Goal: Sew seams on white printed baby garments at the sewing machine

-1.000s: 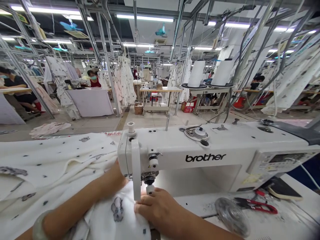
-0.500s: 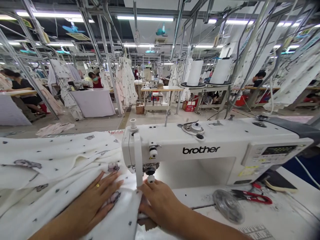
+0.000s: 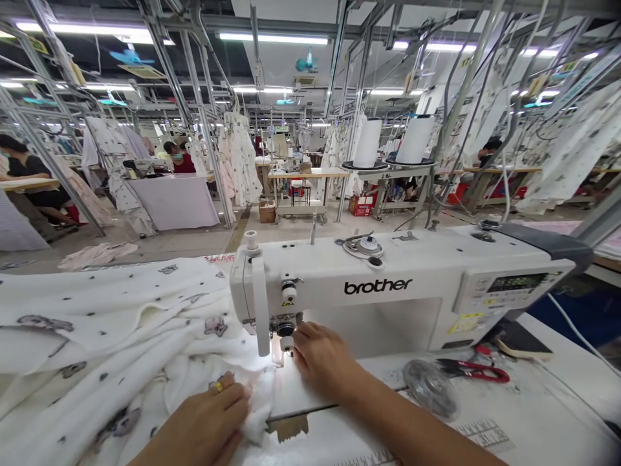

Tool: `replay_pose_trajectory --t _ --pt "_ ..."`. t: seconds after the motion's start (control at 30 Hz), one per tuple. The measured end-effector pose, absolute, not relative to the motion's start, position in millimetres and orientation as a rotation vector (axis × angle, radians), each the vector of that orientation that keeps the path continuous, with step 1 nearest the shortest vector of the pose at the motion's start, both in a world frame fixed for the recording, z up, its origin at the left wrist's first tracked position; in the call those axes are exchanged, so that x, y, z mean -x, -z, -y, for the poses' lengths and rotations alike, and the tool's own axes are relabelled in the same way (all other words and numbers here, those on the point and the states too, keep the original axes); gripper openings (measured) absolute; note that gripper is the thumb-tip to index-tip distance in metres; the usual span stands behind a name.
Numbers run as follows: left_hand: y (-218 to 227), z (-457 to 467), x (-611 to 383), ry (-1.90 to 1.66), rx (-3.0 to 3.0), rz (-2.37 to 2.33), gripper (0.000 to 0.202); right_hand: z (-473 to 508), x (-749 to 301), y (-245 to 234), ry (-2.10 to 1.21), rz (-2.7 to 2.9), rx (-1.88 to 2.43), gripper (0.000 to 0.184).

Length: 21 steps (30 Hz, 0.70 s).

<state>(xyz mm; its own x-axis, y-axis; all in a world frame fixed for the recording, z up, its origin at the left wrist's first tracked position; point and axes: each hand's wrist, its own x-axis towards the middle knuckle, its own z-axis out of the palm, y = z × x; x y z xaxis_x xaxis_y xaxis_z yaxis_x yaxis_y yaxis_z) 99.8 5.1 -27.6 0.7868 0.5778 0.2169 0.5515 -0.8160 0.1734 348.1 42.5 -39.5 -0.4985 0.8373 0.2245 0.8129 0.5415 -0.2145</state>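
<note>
White fabric (image 3: 160, 336) printed with small grey-brown animals and dark dots lies bunched on the left of the sewing machine (image 3: 320, 281). My left hand (image 3: 208, 417), with a ring on one finger, is closed on the fabric near its right edge. Beside the lit needle area, my right hand (image 3: 323, 362) has its fingers bent together against the right side of the machine's head. Whatever those fingertips pinch is hidden behind them. The fabric's edge lies just left of the presser foot (image 3: 278, 357), apart from my right hand.
Right of my forearm lie red-handled thread snips (image 3: 478, 370) and a clear round plastic piece (image 3: 431, 388). Two white thread cones (image 3: 367, 144) stand behind the machine. Other people sit at work tables farther back, among metal posts and hanging garments.
My left hand has gone from lying flat to gripping the fabric, drawing it left and toward me. My right hand has left the fabric and risen beside the needle area. The view has shifted slightly.
</note>
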Motion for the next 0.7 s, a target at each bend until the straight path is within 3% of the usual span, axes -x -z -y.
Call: replay_pose_trajectory --t 0.07,0.27,0.47,0.7 --pt "18 -7 -99 -0.348 -2.645 -0.986 0.016 -41 -351 39 -0.118 2.481 1.332 0.011" --pt "6 -24 -82 -0.182 -1.845 -1.259 0.041 -30 -348 38 -0.139 2.548 1.113 0.016" --pt "-3 -33 -79 -0.306 -1.754 -1.216 0.038 -23 -339 40 -0.104 2.554 0.723 0.034" --pt "-20 -44 -94 -0.543 -1.656 -1.359 0.037 -23 -335 48 -0.204 2.574 0.657 0.016"
